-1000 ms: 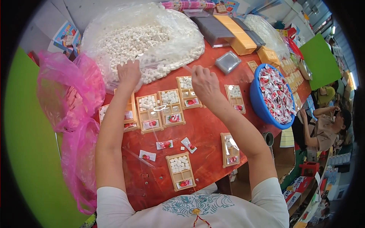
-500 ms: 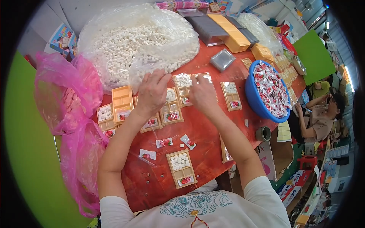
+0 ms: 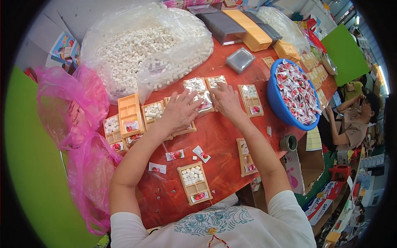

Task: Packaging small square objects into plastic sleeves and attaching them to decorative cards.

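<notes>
On the red table (image 3: 223,140), both hands (image 3: 180,111) (image 3: 225,99) press flat, fingers spread, on a clear-covered tray (image 3: 204,101); sliding could spill white cubes.

You are working over a red tabletop (image 3: 223,149). At its far left lies a big clear bag of white cubes (image 3: 144,49), with pink plastic bags (image 3: 70,111) hanging over the left edge. A blue bowl of red-and-white packets (image 3: 295,93) sits at the right. Grey and yellow boxes (image 3: 240,27) lie at the far end. Rows of shallow tan trays (image 3: 128,118) run across the middle, some holding white cubes. One filled tray (image 3: 194,182) lies nearest you, another (image 3: 247,157) to its right, and loose small packets (image 3: 175,155) between.
</notes>
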A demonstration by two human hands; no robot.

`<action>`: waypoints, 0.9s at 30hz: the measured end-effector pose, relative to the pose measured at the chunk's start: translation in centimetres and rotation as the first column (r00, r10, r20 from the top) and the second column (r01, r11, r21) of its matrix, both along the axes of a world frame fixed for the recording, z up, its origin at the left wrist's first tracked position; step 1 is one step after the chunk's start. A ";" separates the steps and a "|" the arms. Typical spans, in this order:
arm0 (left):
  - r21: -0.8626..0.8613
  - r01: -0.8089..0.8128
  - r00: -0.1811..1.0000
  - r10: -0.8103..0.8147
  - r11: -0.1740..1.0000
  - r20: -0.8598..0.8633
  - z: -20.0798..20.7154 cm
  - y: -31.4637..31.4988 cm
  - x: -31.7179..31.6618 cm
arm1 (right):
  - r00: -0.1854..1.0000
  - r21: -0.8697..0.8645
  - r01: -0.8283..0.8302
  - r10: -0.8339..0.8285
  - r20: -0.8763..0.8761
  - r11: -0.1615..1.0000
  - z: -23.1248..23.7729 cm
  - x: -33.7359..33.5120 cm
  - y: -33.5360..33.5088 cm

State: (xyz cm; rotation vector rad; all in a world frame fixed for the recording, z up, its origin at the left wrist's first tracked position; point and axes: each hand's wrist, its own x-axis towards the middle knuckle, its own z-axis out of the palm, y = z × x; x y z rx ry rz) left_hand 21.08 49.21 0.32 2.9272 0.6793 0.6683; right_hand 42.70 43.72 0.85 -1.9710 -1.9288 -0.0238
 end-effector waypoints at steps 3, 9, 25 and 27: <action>-0.020 0.018 0.995 -0.020 1.000 -0.096 -0.9 0.1 0.2 | 0.997 0.002 -0.044 0.044 0.071 0.999 0.3 0.3 0.0; 0.008 0.020 0.995 -0.019 1.000 -0.102 -0.7 0.2 0.5 | 0.990 -0.056 -0.028 0.035 0.140 0.998 -0.2 2.8 -0.3; -0.149 -0.093 0.986 0.112 0.984 0.124 -0.8 1.3 1.7 | 0.997 0.004 -0.070 0.070 -0.043 0.998 -0.8 -1.6 1.5; -0.151 -0.118 0.985 0.134 0.982 0.106 -1.5 2.7 1.4 | 0.996 0.032 -0.079 0.081 -0.038 0.996 -1.1 -1.7 1.8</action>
